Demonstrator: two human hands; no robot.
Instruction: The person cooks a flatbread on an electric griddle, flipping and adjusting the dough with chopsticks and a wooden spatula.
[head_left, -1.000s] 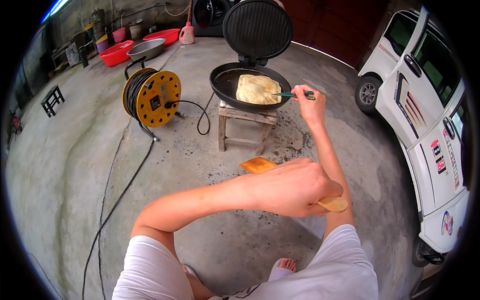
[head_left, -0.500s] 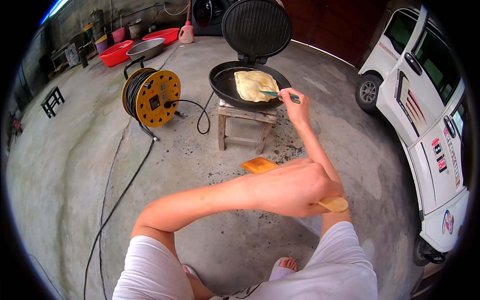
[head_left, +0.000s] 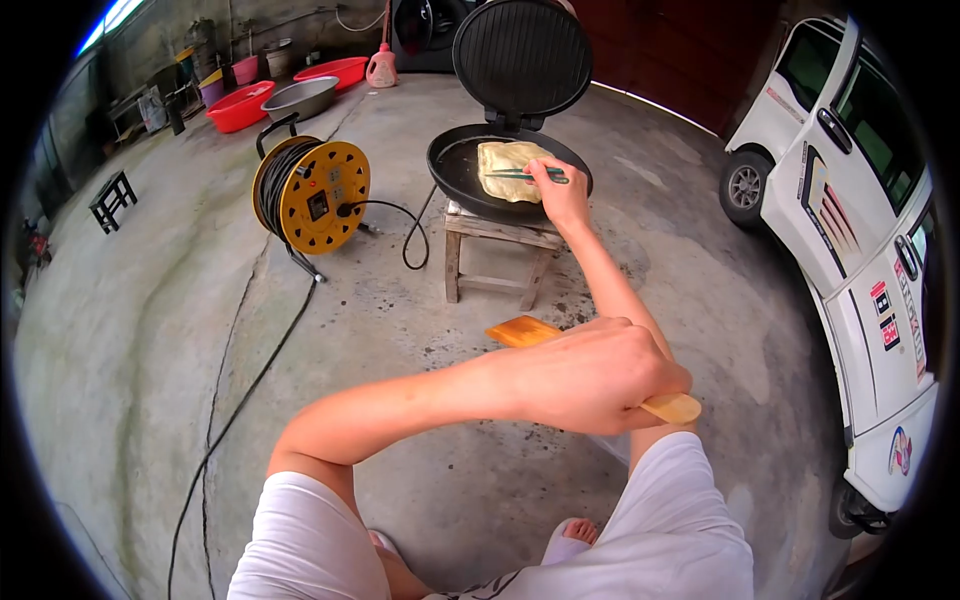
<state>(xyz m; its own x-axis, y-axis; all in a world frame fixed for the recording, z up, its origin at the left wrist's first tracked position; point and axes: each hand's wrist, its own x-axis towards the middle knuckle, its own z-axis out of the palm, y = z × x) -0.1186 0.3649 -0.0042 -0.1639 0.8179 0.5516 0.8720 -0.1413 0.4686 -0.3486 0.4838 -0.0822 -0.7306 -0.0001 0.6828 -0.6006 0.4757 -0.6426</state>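
Note:
In front of my body, my left hand (head_left: 600,375) is closed in a fist around a wooden spatula (head_left: 522,330). The blade sticks out past my wrist and the rounded handle end shows on the right. Farther out, my right hand (head_left: 562,195) grips a slim green chopstick-like tool (head_left: 512,174), which lies across the pale flatbread (head_left: 498,160). This bread rests in the black electric griddle pan (head_left: 450,155), its right part hidden by my fingers. The ridged griddle lid (head_left: 522,60) stands raised behind. Something translucent shows partly beneath my left hand.
A wooden stool (head_left: 500,230) supports the griddle. To its left stands a yellow cable reel (head_left: 330,200), its black cord (head_left: 240,380) running over the concrete floor. A white vehicle (head_left: 850,240) is on the right. Basins (head_left: 240,108) and a small black stool (head_left: 112,200) are farther back.
My right hand has moved left over the flatbread, bringing the green tool farther across it. The bread's near right edge looks shifted. My left hand keeps the spatula in place.

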